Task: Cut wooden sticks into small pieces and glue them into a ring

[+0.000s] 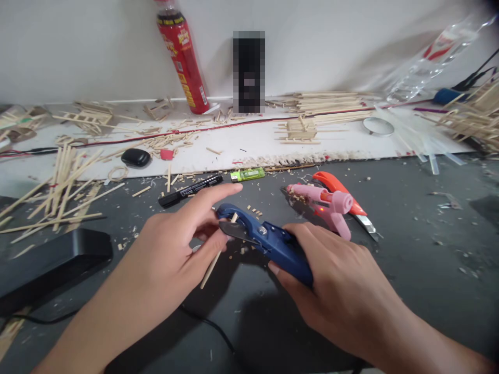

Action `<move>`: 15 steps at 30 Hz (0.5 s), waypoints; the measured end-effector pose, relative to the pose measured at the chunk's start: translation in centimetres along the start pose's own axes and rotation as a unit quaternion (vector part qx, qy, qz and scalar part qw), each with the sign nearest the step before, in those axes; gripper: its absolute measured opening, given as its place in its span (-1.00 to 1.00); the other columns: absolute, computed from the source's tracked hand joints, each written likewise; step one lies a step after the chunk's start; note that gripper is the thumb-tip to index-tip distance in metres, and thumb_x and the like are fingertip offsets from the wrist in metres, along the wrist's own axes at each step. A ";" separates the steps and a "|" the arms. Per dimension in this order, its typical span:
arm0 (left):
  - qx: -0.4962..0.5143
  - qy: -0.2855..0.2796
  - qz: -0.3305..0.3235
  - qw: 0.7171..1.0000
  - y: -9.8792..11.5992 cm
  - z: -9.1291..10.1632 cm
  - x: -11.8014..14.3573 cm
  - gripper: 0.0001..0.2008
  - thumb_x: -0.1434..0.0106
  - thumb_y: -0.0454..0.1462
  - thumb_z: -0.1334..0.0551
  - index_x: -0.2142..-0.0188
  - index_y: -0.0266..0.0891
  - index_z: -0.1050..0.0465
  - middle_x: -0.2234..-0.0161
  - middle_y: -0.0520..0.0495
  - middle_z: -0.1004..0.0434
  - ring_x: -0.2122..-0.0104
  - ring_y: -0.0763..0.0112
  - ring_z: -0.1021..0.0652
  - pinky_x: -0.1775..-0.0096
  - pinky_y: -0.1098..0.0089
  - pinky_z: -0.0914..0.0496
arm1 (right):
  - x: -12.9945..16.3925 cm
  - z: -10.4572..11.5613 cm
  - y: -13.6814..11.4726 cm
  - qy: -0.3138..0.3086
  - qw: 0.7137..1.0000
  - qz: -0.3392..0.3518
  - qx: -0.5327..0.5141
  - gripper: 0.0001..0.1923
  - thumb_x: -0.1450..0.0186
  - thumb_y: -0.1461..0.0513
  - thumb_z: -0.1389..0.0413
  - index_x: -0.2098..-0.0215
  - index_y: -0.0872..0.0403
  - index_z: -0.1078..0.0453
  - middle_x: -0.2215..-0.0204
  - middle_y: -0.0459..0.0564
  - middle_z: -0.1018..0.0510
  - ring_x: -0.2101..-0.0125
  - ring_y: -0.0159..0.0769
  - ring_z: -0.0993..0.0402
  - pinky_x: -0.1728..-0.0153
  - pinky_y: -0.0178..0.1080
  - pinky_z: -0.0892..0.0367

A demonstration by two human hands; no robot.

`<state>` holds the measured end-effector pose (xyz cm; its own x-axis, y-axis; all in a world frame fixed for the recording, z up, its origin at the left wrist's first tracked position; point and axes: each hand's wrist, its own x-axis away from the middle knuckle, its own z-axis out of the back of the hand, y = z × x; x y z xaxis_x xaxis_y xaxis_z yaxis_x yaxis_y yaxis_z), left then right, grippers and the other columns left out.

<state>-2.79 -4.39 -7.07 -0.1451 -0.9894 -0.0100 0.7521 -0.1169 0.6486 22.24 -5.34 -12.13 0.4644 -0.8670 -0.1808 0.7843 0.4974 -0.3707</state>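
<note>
My right hand (335, 283) grips the handles of a blue cutter (268, 240), its jaw pointing left. A thin wooden stick (213, 262) is pinched in my left hand (177, 244), and its upper end sits in the cutter's jaw beside the blade. Small cut stick pieces (255, 211) lie on the dark table just beyond the cutter.
A pink glue gun (329, 205) and an orange utility knife (346, 200) lie right of the cutter. A black marker (191, 190) and green lighter (247, 175) lie beyond. Loose sticks (62, 192) at left, a black box (50, 262), red spray can (183, 57), stick structure (300, 130).
</note>
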 end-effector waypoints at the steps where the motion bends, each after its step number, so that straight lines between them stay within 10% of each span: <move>1: 0.004 0.007 0.000 1.000 0.1 0.0 0.0 -0.55 -0.44 -0.09 -0.25 -0.30 0.23 -0.39 0.25 0.17 -0.76 0.45 0.42 -0.71 0.47 0.61 -0.52 | 0.0 0.1 0.0 -0.007 1.000 -0.002 -0.013 -0.84 -0.42 0.13 -0.07 0.17 0.05 -0.38 0.35 -0.02 -0.54 0.39 -0.08 -0.49 0.40 -0.13 -0.13; 15: -0.003 0.012 -0.060 0.998 0.1 0.2 0.3 -0.77 -0.49 -0.16 -0.23 -0.09 0.14 -0.49 0.22 0.20 -0.75 0.32 0.44 -0.73 0.29 0.57 -0.53 | -0.5 0.8 -0.1 -0.086 0.993 -0.009 -0.083 -0.81 -0.41 0.13 -0.07 0.33 -0.03 -0.20 0.47 -0.09 -0.47 0.52 -0.24 -0.31 0.44 -0.16 0.06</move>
<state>-2.94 -4.63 -6.85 -0.2190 -0.9699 -0.1062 0.7345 -0.2355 0.6364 22.24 -4.90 -11.29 0.5257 -0.8504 -0.0203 0.7209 0.4580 -0.5201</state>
